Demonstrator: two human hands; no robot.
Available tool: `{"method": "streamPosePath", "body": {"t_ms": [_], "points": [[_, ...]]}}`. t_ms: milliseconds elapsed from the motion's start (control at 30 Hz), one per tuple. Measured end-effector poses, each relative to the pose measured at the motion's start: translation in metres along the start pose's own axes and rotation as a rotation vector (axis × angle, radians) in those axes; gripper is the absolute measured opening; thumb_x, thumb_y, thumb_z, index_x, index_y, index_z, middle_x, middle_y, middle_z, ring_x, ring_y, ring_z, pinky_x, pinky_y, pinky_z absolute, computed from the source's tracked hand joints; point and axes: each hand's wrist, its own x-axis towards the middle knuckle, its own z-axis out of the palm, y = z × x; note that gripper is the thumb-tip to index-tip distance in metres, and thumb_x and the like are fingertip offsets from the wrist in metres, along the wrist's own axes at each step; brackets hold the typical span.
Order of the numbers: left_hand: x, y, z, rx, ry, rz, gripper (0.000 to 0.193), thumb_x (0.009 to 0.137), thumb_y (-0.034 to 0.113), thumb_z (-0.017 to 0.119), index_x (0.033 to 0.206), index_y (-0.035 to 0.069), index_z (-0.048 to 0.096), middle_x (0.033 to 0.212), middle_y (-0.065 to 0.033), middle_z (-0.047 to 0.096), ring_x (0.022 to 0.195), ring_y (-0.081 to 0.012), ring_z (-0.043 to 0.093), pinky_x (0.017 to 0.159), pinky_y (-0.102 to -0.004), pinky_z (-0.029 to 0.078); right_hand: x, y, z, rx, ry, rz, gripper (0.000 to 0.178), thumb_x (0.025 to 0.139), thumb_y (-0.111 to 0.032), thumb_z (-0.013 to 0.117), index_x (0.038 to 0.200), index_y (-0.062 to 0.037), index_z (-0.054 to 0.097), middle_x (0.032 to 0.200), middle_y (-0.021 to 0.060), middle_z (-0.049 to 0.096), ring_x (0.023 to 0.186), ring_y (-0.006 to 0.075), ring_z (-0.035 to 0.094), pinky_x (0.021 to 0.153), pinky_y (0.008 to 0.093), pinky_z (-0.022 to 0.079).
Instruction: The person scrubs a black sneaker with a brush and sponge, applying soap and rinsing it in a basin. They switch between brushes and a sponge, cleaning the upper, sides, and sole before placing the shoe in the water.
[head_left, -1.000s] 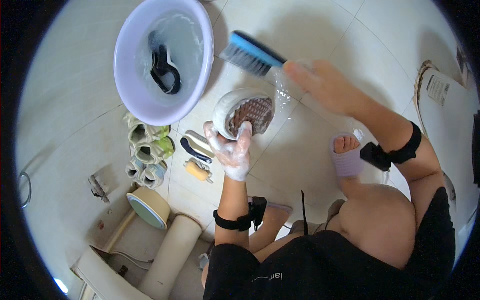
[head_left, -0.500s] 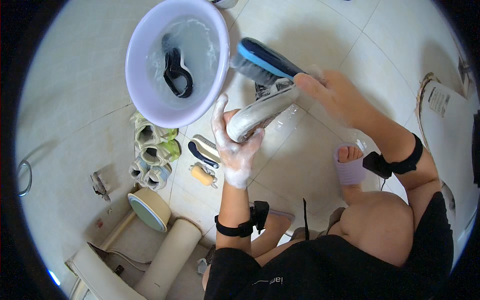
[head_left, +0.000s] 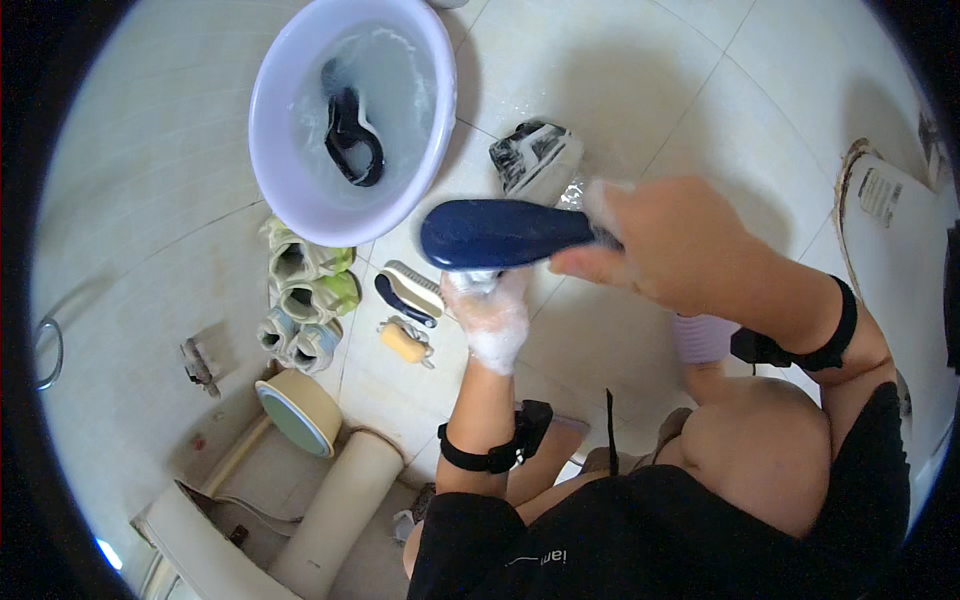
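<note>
My right hand (head_left: 665, 240) is closed round the handle of a dark blue scrubbing brush (head_left: 505, 232), with the brush's smooth back facing up. The brush lies across my left hand (head_left: 495, 315), which is covered in white suds. A black and white shoe (head_left: 535, 160) shows beyond the brush, its near end hidden beneath it. My left fingers are mostly covered by the brush where they hold the shoe's near end. A black object with a looped outline (head_left: 355, 145) sits in cloudy water inside the pale purple basin (head_left: 268, 125).
Light green and white shoes (head_left: 310, 295) stand by the wall. Beside them lie a second brush (head_left: 405, 300) with a dark handle and a yellow soap bar (head_left: 403, 343). Near a thick white pipe (head_left: 345, 510) leans a cream basin (head_left: 300, 410). A white appliance (head_left: 890, 235) stands at the right.
The brush has swung left and down over my left hand, its back turning upward. The shoe has tilted, its far end now pointing away from me. My left hand has lowered slightly.
</note>
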Motion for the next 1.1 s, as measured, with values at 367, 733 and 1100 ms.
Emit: {"method": "streamPosePath", "body": {"t_ms": [367,733,1100], "points": [[-0.005,-0.004,0.003,0.191,-0.026,0.033,0.029,0.066,-0.002,0.074,0.086,0.003,0.053,0.086,-0.0034,0.053,0.078,-0.0138,0.051,0.074,-0.0254,0.043,-0.006,0.011,0.011,-0.136,0.121,0.075,0.06,0.085,-0.061,0.044,0.079,-0.0017,0.054,0.061,0.0194,0.059,0.06,0.0391,0.061,0.056,0.0471,0.049],[-0.005,-0.001,0.001,0.597,-0.013,0.351,0.028,0.07,-0.003,0.071,0.089,0.002,0.051,0.083,-0.0011,0.055,0.072,-0.0092,0.05,0.067,-0.0223,0.043,-0.002,0.042,0.017,-0.041,0.193,0.282,0.058,0.084,-0.059,0.048,0.083,-0.0013,0.056,0.069,0.0223,0.059,0.067,0.0405,0.06,0.06,0.0472,0.047],[-0.008,-0.008,-0.015,0.418,-0.082,0.243,0.031,0.07,-0.003,0.073,0.091,0.003,0.05,0.084,-0.0031,0.056,0.076,-0.0078,0.051,0.07,-0.0217,0.043,0.004,0.067,0.044,0.178,0.067,0.405,0.07,0.086,-0.064,0.04,0.087,0.0041,0.059,0.075,0.026,0.061,0.072,0.0407,0.061,0.067,0.0493,0.047]]}}
